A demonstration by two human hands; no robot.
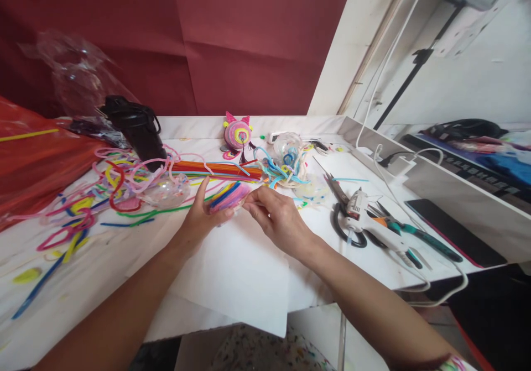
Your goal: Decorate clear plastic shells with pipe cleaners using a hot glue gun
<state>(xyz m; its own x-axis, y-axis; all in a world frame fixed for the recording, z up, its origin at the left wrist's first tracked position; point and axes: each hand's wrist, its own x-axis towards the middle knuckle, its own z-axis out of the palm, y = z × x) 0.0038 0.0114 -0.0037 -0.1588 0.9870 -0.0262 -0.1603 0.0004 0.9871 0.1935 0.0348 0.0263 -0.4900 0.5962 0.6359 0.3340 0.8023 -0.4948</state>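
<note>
Left grip (pixel 204 212) cradles the striped piece (pixel 226 197) mid-frame, seemingly steadying it while the right grip (pixel 277 214) pinches its edge; glue gun (pixel 374 224) rests at frame right.

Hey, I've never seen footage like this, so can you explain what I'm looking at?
Sure. There's no machine here, just a person's two bare hands, in one picture from a camera worn on their head, looking forward and down. The left hand holds a colourful striped piece. The right hand's fingertips are at its edge; whether they grip it is hard to tell. Behind it on the table lies a bundle of coloured stems, with a pink figure farther back. To the right are a glue gun and pliers.
</note>
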